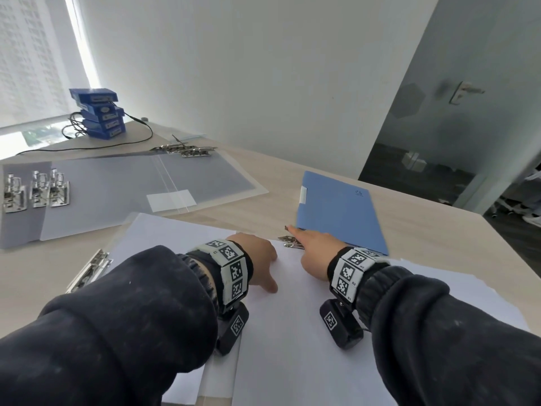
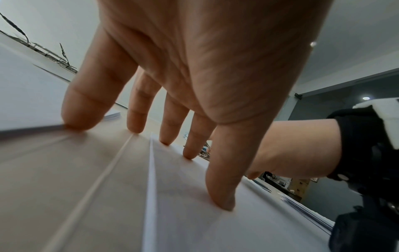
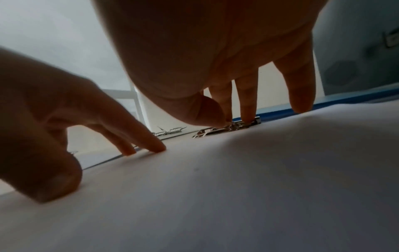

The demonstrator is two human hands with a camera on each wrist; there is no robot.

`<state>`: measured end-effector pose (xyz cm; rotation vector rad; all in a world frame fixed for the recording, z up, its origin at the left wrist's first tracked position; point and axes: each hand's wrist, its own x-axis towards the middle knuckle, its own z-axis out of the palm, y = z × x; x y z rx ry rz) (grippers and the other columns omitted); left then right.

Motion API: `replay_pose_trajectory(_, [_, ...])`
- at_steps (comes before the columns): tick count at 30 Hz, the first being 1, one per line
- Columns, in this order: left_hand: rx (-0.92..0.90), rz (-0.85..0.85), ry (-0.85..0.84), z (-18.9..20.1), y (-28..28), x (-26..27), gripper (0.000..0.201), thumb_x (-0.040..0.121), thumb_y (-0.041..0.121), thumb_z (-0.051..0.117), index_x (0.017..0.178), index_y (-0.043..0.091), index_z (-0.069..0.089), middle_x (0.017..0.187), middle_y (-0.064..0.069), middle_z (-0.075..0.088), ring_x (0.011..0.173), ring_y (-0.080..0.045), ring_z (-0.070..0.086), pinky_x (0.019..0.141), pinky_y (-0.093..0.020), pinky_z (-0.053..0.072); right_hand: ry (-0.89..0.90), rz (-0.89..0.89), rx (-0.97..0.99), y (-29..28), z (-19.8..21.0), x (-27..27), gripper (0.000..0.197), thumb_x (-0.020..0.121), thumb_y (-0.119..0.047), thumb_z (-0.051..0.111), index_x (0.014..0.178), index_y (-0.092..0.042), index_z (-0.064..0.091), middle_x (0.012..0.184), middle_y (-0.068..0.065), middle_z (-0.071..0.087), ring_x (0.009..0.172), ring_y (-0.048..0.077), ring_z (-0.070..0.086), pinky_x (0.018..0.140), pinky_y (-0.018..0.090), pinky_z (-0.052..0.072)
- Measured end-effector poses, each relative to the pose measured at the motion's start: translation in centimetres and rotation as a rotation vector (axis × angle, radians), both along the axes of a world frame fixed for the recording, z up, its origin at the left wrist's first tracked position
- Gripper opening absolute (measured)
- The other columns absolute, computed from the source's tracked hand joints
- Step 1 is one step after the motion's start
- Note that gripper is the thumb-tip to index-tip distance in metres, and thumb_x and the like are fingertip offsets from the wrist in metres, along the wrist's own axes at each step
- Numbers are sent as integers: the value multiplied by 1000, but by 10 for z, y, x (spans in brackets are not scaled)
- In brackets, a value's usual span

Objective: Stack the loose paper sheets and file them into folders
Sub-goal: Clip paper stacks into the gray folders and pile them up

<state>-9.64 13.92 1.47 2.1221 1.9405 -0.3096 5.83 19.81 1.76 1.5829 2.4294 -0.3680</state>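
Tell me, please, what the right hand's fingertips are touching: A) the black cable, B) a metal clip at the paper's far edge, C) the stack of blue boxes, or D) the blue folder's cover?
B: in the right wrist view the right hand has fingertips on the metal clip at the paper's edge.

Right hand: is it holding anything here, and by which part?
The right hand pinches the metal clip at the paper stack's far edge, thumb and fingertips on the clip's lever. The left hand grips nothing, fingertips pressing the sheets.
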Motion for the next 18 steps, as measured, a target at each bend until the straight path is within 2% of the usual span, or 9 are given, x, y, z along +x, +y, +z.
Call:
replay_pose_trajectory(2, [1,-6,5,0,1,0,72,83,64,68,145,32,51,135,8,62,124,-21,57,101,-35,49,-94,18,21,3,-4,-5,85,87,-7,40,157,-43,6,154,-1,39,131,32,46,97,47,51])
replay_pose_trajectory(5, [2,-18,13,-1,2,-1,71,83,64,68,144,31,52,133,7,62,122,-21,58,100,-36,49,-218,32,28,3,-8,-13,86,88,-9,44,157,-42,5,151,0,36,135,32,37,98,53,48])
replay_pose_trajectory(7, [-2,-24,22,-3,2,-1,69,82,65,67,140,30,55,130,7,64,120,-21,59,100,-37,50,-267,45,39,4,-9,-16,84,87,-9,47,156,-40,9,147,2,38,133,32,37,97,54,48])
replay_pose_trajectory(12, [-13,-30,37,-5,4,-2,68,81,67,66,136,28,58,129,6,64,119,-23,59,100,-40,50,-318,71,53,8,-8,-17,81,85,-7,47,152,-40,16,137,4,43,125,34,42,91,51,51])
replay_pose_trajectory(18, [-9,-36,40,-4,3,-1,68,83,65,66,139,28,57,129,6,64,120,-23,59,100,-39,50,-314,83,55,9,-9,-13,81,87,-7,43,153,-44,13,141,2,41,127,33,39,92,51,51])
